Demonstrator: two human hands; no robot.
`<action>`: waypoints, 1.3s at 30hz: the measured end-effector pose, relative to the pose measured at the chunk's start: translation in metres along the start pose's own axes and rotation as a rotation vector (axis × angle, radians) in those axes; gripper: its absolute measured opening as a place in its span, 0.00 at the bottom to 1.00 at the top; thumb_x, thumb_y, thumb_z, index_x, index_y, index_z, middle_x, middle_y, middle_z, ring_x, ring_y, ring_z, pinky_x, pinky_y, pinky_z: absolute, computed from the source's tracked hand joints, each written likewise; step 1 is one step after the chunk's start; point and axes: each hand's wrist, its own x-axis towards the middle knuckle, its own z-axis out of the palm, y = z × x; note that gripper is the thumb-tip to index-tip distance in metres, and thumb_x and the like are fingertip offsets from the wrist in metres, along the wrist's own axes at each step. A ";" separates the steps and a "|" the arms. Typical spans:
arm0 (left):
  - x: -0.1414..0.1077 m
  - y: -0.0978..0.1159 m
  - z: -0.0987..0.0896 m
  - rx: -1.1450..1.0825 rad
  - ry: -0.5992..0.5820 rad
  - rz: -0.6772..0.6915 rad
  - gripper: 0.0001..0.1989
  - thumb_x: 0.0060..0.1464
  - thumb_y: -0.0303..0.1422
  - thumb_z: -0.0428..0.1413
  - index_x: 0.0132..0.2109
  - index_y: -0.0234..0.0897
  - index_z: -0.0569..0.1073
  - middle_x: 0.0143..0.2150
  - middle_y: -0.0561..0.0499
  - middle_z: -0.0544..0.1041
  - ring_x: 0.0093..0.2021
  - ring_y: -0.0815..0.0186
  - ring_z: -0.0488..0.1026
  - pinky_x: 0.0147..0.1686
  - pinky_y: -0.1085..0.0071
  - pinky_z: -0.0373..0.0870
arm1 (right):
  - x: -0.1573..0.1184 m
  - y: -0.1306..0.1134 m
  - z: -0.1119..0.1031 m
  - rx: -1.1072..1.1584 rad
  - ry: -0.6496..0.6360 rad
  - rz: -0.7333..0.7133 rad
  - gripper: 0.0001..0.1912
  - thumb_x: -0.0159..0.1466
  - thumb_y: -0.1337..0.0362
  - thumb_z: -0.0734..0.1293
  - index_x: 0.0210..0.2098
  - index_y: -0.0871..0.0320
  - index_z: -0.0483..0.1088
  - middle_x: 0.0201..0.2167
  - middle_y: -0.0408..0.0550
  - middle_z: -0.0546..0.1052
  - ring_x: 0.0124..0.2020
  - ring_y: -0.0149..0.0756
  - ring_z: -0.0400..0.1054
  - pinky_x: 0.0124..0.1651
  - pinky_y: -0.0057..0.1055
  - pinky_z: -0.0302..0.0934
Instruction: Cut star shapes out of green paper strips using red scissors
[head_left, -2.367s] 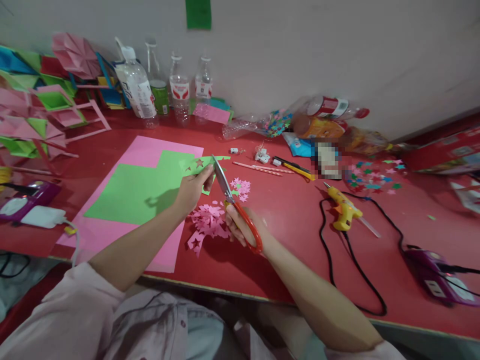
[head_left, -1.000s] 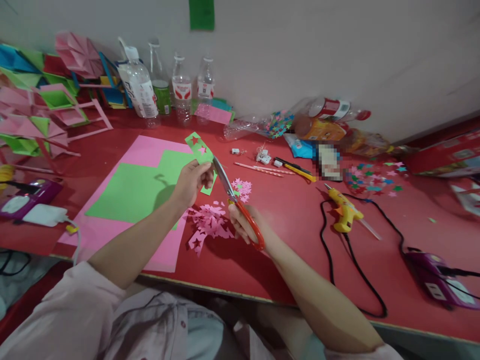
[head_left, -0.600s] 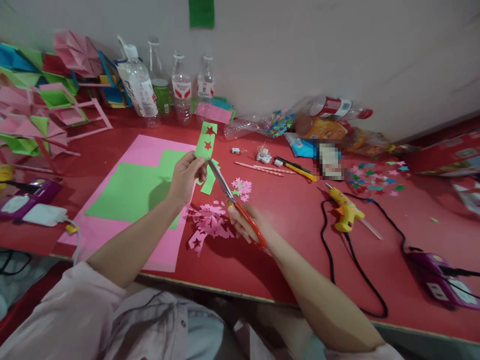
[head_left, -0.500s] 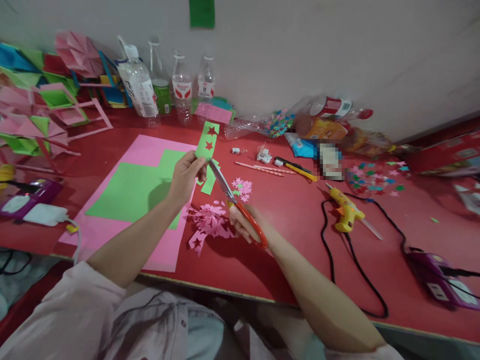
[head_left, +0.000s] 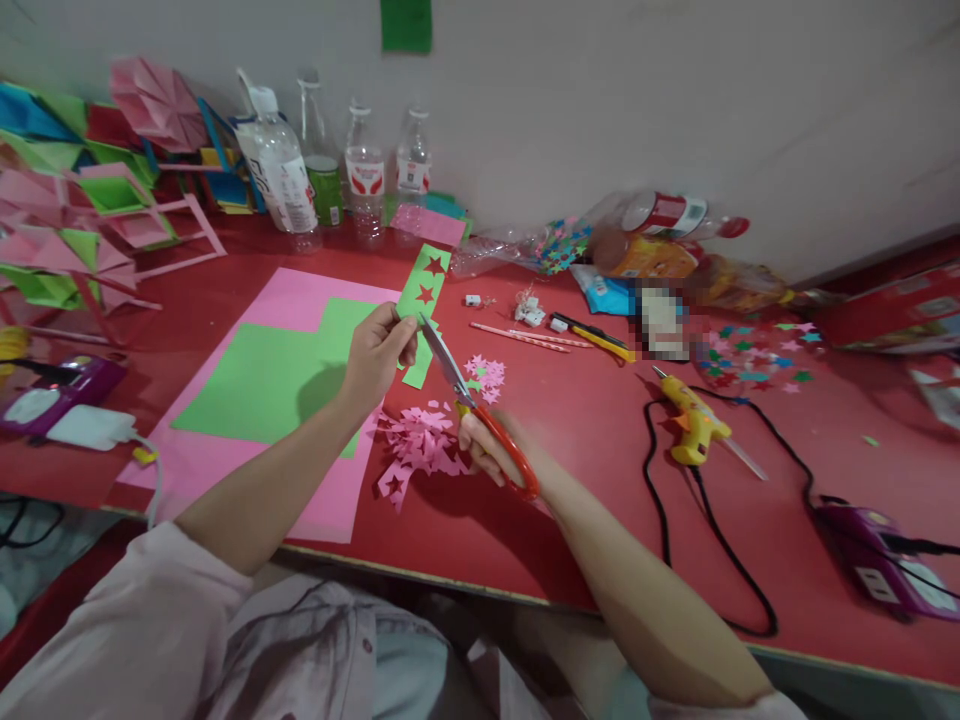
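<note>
My left hand (head_left: pixel 381 350) pinches the lower end of a green paper strip (head_left: pixel 433 283) with star-shaped holes cut through it. Red-handled scissors (head_left: pixel 506 445) are in my right hand (head_left: pixel 486 448), their blades reaching up to the strip beside my left fingertips. Below the blades lies a heap of pink paper scraps (head_left: pixel 421 440), with small pink stars (head_left: pixel 487 378) to its right. Another green strip piece (head_left: pixel 417 366) rests on the table under the held one. Green sheets (head_left: pixel 255 385) lie on a large pink sheet (head_left: pixel 319 515) at the left.
Plastic bottles (head_left: pixel 365 180) stand along the wall, and others lie at the back right. A yellow glue gun (head_left: pixel 697 420) with a black cord lies at the right, near colourful stars (head_left: pixel 757 360). Folded paper models (head_left: pixel 112 200) fill the back left. Cutters (head_left: pixel 596 338) lie beyond the scissors.
The green strip has tilted a little further to the right, and my left hand has shifted slightly to the right with it. The scissors have barely moved.
</note>
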 end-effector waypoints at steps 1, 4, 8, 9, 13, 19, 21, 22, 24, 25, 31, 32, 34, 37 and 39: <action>0.000 0.000 0.000 -0.002 0.000 0.002 0.11 0.54 0.28 0.52 0.24 0.37 0.63 0.16 0.58 0.66 0.16 0.78 0.62 0.19 0.78 0.59 | 0.000 0.000 0.000 0.000 0.002 -0.002 0.28 0.58 0.36 0.58 0.24 0.56 0.59 0.08 0.32 0.57 0.07 0.22 0.49 0.13 0.24 0.49; -0.001 0.001 0.001 -0.008 0.005 -0.019 0.11 0.54 0.28 0.52 0.24 0.37 0.63 0.16 0.58 0.66 0.16 0.78 0.61 0.18 0.78 0.58 | -0.001 0.000 0.001 -0.002 -0.003 -0.008 0.28 0.57 0.36 0.58 0.24 0.56 0.59 0.08 0.32 0.57 0.07 0.22 0.49 0.14 0.24 0.51; -0.002 0.003 0.002 -0.017 0.007 -0.041 0.11 0.54 0.28 0.52 0.24 0.37 0.63 0.16 0.58 0.66 0.15 0.78 0.61 0.17 0.78 0.58 | -0.002 -0.001 0.001 -0.015 0.017 -0.041 0.26 0.59 0.38 0.57 0.25 0.56 0.60 0.08 0.31 0.56 0.08 0.22 0.50 0.17 0.25 0.54; -0.002 0.003 0.002 -0.020 0.007 -0.041 0.11 0.54 0.28 0.52 0.24 0.37 0.63 0.16 0.58 0.66 0.15 0.78 0.61 0.17 0.78 0.58 | -0.002 -0.001 0.001 -0.021 0.024 -0.045 0.26 0.60 0.38 0.57 0.25 0.56 0.60 0.08 0.32 0.56 0.08 0.22 0.50 0.17 0.25 0.55; -0.002 0.003 0.002 -0.026 0.000 -0.031 0.11 0.54 0.27 0.52 0.24 0.36 0.63 0.15 0.58 0.66 0.15 0.79 0.61 0.17 0.79 0.58 | -0.003 -0.001 0.001 -0.040 0.026 -0.028 0.25 0.60 0.39 0.58 0.25 0.56 0.60 0.08 0.32 0.57 0.09 0.22 0.50 0.17 0.25 0.55; 0.000 0.000 0.001 -0.022 -0.008 -0.023 0.11 0.53 0.27 0.51 0.23 0.36 0.62 0.16 0.59 0.66 0.15 0.79 0.62 0.18 0.79 0.58 | -0.004 -0.004 0.001 -0.041 0.028 -0.010 0.26 0.59 0.38 0.58 0.25 0.56 0.60 0.08 0.32 0.57 0.08 0.22 0.49 0.16 0.24 0.52; 0.000 0.000 0.001 -0.021 -0.015 -0.035 0.11 0.53 0.27 0.51 0.24 0.37 0.62 0.16 0.59 0.66 0.15 0.79 0.62 0.18 0.79 0.58 | -0.004 -0.005 0.001 -0.025 0.029 0.011 0.27 0.59 0.38 0.57 0.25 0.56 0.60 0.07 0.32 0.56 0.08 0.22 0.49 0.15 0.24 0.51; 0.000 -0.001 0.001 -0.021 -0.019 -0.038 0.11 0.53 0.27 0.51 0.24 0.37 0.62 0.16 0.59 0.66 0.15 0.78 0.62 0.18 0.79 0.59 | -0.003 -0.005 0.002 -0.015 0.027 0.023 0.27 0.59 0.38 0.57 0.24 0.56 0.59 0.07 0.31 0.55 0.08 0.22 0.49 0.15 0.24 0.52; -0.001 -0.001 0.001 -0.021 -0.024 -0.039 0.10 0.53 0.27 0.51 0.24 0.37 0.62 0.16 0.59 0.66 0.16 0.78 0.62 0.18 0.78 0.59 | -0.003 -0.006 0.002 0.002 0.022 0.037 0.27 0.59 0.38 0.57 0.23 0.56 0.59 0.07 0.31 0.55 0.07 0.22 0.49 0.16 0.24 0.53; -0.001 -0.001 0.001 -0.021 -0.024 -0.036 0.10 0.53 0.27 0.51 0.24 0.37 0.62 0.15 0.59 0.66 0.15 0.78 0.62 0.18 0.78 0.59 | -0.002 -0.006 0.002 0.008 0.019 0.038 0.27 0.59 0.38 0.57 0.23 0.56 0.58 0.07 0.31 0.55 0.07 0.22 0.49 0.16 0.25 0.54; 0.000 0.000 0.001 -0.008 -0.010 -0.032 0.12 0.53 0.27 0.51 0.23 0.37 0.61 0.15 0.58 0.66 0.15 0.79 0.61 0.17 0.79 0.58 | -0.003 -0.006 0.003 0.038 0.018 0.015 0.27 0.58 0.37 0.58 0.22 0.55 0.56 0.08 0.31 0.55 0.07 0.22 0.48 0.15 0.24 0.54; 0.000 0.000 0.001 -0.004 -0.008 -0.032 0.12 0.53 0.27 0.51 0.23 0.37 0.61 0.15 0.58 0.66 0.15 0.79 0.61 0.17 0.79 0.58 | -0.003 -0.006 0.003 0.036 0.021 0.013 0.27 0.58 0.37 0.58 0.22 0.55 0.56 0.08 0.31 0.55 0.07 0.22 0.48 0.15 0.24 0.54; 0.001 0.001 0.001 0.000 -0.006 -0.034 0.11 0.52 0.28 0.52 0.23 0.37 0.62 0.15 0.58 0.66 0.15 0.79 0.61 0.17 0.79 0.58 | -0.003 -0.006 0.003 0.023 0.027 0.012 0.27 0.57 0.37 0.58 0.22 0.55 0.56 0.08 0.31 0.55 0.07 0.22 0.49 0.14 0.24 0.54; 0.001 0.001 0.000 -0.013 -0.007 -0.043 0.11 0.52 0.27 0.51 0.23 0.37 0.62 0.15 0.58 0.66 0.15 0.79 0.61 0.17 0.80 0.58 | -0.002 -0.006 0.003 0.007 0.035 0.015 0.27 0.58 0.37 0.58 0.22 0.55 0.56 0.08 0.32 0.55 0.07 0.22 0.50 0.14 0.25 0.54; 0.001 0.001 0.000 -0.024 -0.011 -0.053 0.11 0.52 0.27 0.52 0.23 0.37 0.62 0.15 0.59 0.66 0.15 0.79 0.61 0.17 0.80 0.58 | -0.002 -0.005 0.003 -0.005 0.038 0.023 0.27 0.58 0.38 0.59 0.22 0.55 0.55 0.09 0.32 0.55 0.07 0.22 0.49 0.13 0.24 0.53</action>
